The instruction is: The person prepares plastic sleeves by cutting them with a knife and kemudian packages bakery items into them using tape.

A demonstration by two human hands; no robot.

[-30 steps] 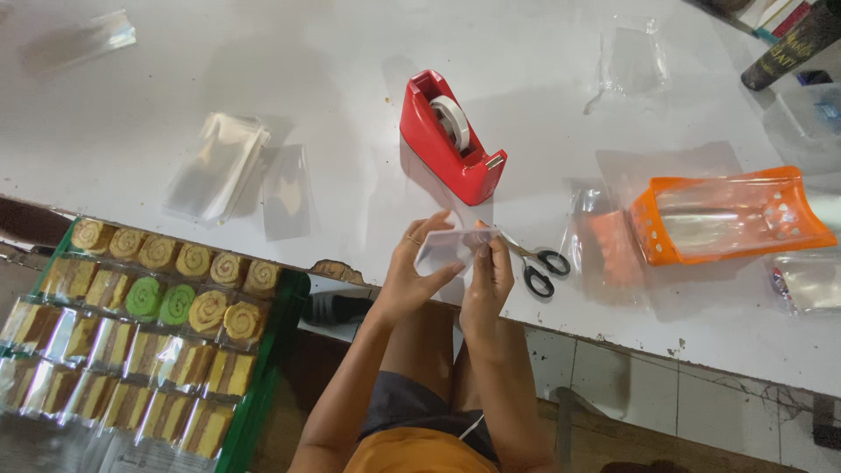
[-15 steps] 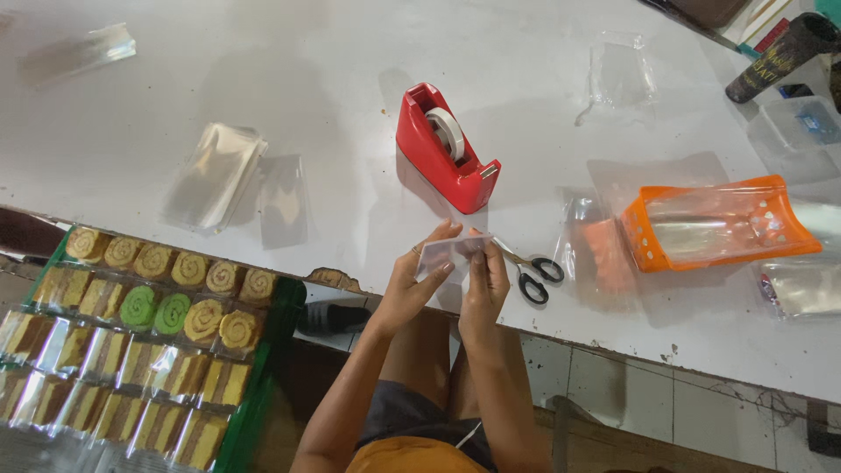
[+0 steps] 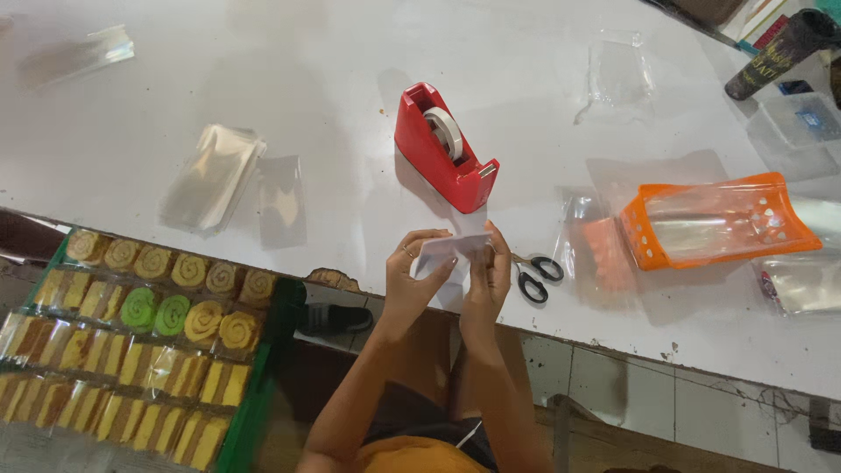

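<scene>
Both hands pinch a small clear packet at the table edge; left hand grips its left end, right hand its right; long axis crosswise between them; red tape dispenser just beyond, scissors beside right hand.

Red tape dispenser, orange basket, black-handled scissors, white table, green crate

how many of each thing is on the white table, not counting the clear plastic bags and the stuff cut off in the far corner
Red tape dispenser: 1
Black-handled scissors: 1
Orange basket: 1
Small white packet held between left hand and right hand: 1
Total: 4
</scene>
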